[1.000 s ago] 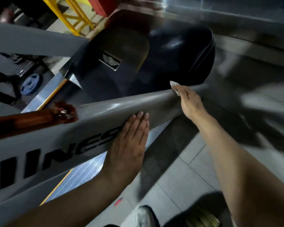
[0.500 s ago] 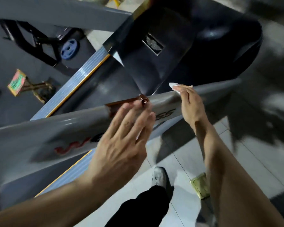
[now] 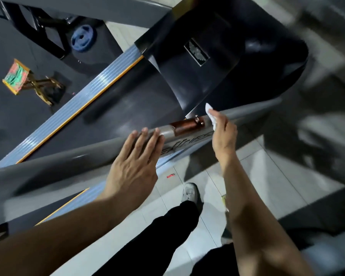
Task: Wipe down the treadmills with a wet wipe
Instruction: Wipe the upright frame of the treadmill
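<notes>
Pinching a crumpled white wet wipe (image 3: 211, 114), right hand (image 3: 224, 136) presses the grey treadmill rail (image 3: 253, 111); left hand (image 3: 135, 164) fingers spread.

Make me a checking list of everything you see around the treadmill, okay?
Surface: grey treadmill rail, black belt.
Job's things: white wet wipe pressed on the rail beside a brown sleeve.
Clutter: small red bit on the floor tiles.
Grips: right hand shut on the wipe; left hand open, flat at the rail.
Cables: nothing seen.
Surroundings: blue weight plate, black motor cover, person's shoe.
</notes>
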`<state>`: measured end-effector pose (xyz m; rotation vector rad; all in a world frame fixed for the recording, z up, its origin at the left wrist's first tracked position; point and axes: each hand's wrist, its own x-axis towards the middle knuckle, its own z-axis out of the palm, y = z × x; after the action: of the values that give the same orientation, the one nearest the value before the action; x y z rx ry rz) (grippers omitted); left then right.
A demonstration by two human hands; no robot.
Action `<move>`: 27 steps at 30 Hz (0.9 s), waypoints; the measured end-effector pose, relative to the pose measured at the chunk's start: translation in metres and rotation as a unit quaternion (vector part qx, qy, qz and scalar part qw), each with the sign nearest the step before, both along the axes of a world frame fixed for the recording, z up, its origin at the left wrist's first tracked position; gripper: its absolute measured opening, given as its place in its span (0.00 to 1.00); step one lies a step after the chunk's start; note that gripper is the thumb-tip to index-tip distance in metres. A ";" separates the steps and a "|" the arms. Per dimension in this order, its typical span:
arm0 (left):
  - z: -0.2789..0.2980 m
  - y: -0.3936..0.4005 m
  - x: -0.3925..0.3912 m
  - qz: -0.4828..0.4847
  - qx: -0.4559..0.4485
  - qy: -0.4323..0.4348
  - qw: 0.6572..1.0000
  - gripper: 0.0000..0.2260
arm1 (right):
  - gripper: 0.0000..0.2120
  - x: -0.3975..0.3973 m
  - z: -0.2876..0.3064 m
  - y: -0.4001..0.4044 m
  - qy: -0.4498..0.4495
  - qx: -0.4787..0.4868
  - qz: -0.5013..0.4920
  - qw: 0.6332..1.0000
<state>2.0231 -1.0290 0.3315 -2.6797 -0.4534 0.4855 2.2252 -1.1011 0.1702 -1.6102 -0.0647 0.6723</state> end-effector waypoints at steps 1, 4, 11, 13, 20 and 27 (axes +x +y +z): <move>0.003 0.000 -0.003 0.000 -0.005 -0.001 1.000 0.35 | 0.17 -0.008 0.013 -0.001 -0.017 0.007 -0.017 1.000; 0.010 0.000 -0.013 -0.007 -0.012 -0.015 1.000 0.35 | 0.18 -0.045 0.035 -0.001 -0.108 0.043 0.061 0.991; 0.029 0.003 -0.037 -0.003 -0.044 -0.042 0.998 0.34 | 0.17 -0.101 0.082 0.025 -0.216 0.071 0.142 0.963; 0.036 0.000 -0.047 0.004 -0.051 -0.077 0.996 0.33 | 0.17 -0.134 0.108 0.031 -0.287 0.108 0.195 0.932; 0.086 -0.004 -0.084 0.072 -0.002 -0.078 0.994 0.35 | 0.17 -0.109 0.088 0.019 -0.247 0.050 0.169 0.953; 0.133 -0.009 -0.115 0.124 0.059 -0.047 0.989 0.32 | 0.22 -0.184 0.167 0.030 -0.325 0.118 0.261 0.901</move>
<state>1.9082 -1.0380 0.4640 -2.5524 -0.8248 0.3880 2.0411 -1.0711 0.3368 -1.5201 -1.0621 0.4691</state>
